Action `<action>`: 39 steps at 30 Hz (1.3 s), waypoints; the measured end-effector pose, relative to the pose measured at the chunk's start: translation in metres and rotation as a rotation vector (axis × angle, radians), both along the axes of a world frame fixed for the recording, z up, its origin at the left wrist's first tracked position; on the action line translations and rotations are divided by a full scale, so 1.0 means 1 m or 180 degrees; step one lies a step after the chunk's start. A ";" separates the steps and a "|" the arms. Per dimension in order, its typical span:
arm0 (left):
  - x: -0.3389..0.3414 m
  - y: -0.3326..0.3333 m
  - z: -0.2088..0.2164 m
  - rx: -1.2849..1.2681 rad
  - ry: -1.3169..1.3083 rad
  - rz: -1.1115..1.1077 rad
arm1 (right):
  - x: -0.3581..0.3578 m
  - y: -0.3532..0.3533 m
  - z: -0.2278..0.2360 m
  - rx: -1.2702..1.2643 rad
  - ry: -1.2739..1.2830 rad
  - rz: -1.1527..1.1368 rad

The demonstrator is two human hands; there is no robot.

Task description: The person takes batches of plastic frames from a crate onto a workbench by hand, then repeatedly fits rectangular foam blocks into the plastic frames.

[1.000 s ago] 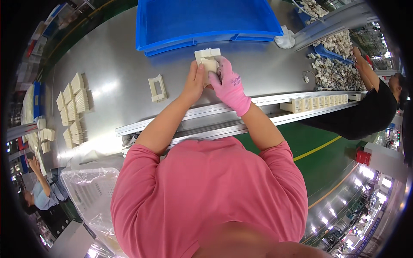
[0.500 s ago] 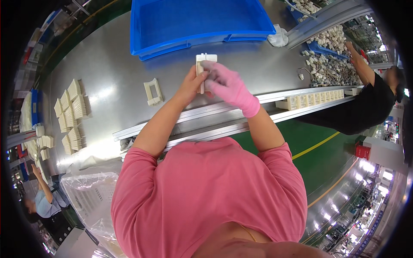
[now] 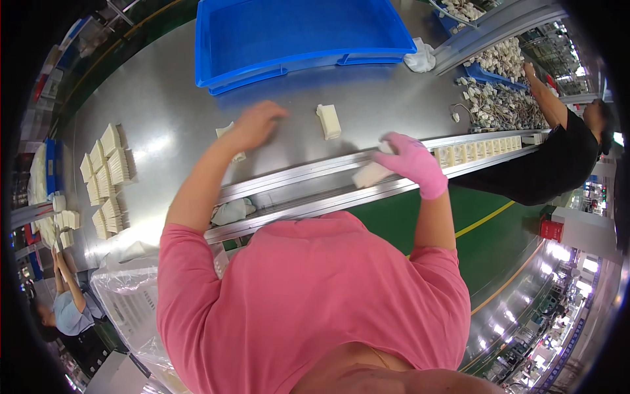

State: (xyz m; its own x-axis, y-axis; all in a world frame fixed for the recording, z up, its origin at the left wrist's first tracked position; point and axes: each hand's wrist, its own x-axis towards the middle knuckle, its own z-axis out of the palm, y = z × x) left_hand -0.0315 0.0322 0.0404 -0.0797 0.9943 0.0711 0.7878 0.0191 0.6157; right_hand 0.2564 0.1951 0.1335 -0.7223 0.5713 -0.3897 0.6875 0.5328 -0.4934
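My bare left hand (image 3: 254, 125) hovers over a cream square plastic frame (image 3: 227, 134) lying on the steel table (image 3: 164, 105), fingers spread and blurred. My right hand (image 3: 408, 159), in a pink glove, presses a cream plastic block (image 3: 370, 175) onto the metal conveyor rail (image 3: 308, 187). Another cream block (image 3: 329, 121) lies alone on the table between my hands, farther from me.
A large blue bin (image 3: 295, 36) stands at the table's far side. Stacks of cream parts (image 3: 105, 177) lie at left. A row of cream blocks (image 3: 479, 150) runs along the rail at right, where another person in black (image 3: 558, 157) works. A white cloth (image 3: 231, 211) lies under the rail.
My hands held one cream piece together above the table; they have now parted. The left hand went to the square frame, the right hand carried a block down to the rail. One block now lies on the table.
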 end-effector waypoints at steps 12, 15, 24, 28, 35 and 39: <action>-0.056 -0.024 -0.051 -0.1600 0.1457 0.0318 | -0.062 0.031 -0.090 0.1519 0.0313 0.0179; -0.030 0.005 -0.028 -0.0559 0.0489 0.0892 | -0.115 0.025 -0.112 0.0697 -0.0203 0.0494; 0.044 0.027 0.004 0.0546 -0.3451 0.2435 | -0.124 0.010 -0.100 0.1020 -0.0088 0.0295; 0.059 0.030 -0.019 0.0806 -0.3204 0.2417 | -0.103 0.005 -0.041 -0.1513 0.1191 -0.0087; 0.089 0.028 -0.001 0.0849 -0.3064 0.1477 | -0.106 -0.041 -0.066 0.0399 0.1933 0.0260; 0.086 0.027 0.000 0.0908 -0.3486 0.1295 | -0.104 -0.056 -0.058 0.0786 0.2550 0.0252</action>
